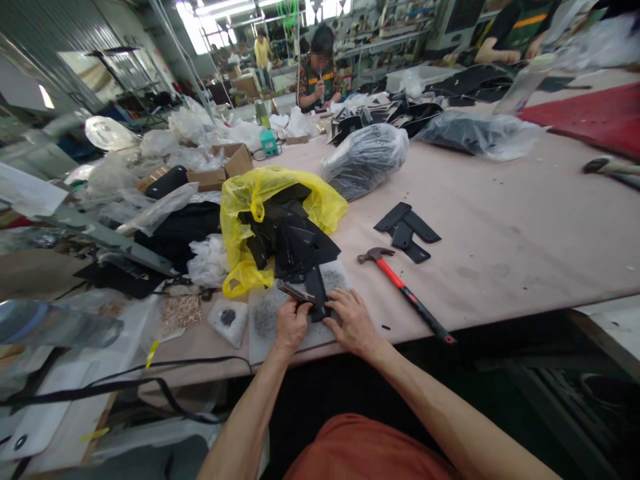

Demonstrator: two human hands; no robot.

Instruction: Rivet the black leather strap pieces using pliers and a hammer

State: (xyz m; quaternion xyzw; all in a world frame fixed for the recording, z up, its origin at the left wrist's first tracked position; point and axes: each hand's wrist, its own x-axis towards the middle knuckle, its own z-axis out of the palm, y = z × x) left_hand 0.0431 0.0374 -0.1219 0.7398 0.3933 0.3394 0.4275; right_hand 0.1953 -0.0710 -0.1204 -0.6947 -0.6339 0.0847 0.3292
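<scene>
On a speckled pale board [265,321] at the table's front edge lies a narrow black piece [316,288]. My left hand [291,325] is closed on a dark metal tool [295,291], its end resting near the black piece. From the right, my right hand [353,321] touches the edge of that piece with bent, parted fingers. Just behind, a yellow plastic bag [320,193] lies open with many black pieces [300,240] spilling toward the board. A hammer [405,290] with a red and black handle lies to the right.
Several black straps [407,230] lie behind the hammer. A small white block [227,321] and a bag of small metal parts [180,311] sit left of the board. Wrapped bundles [367,157] are farther back. A person [320,73] sits across the table.
</scene>
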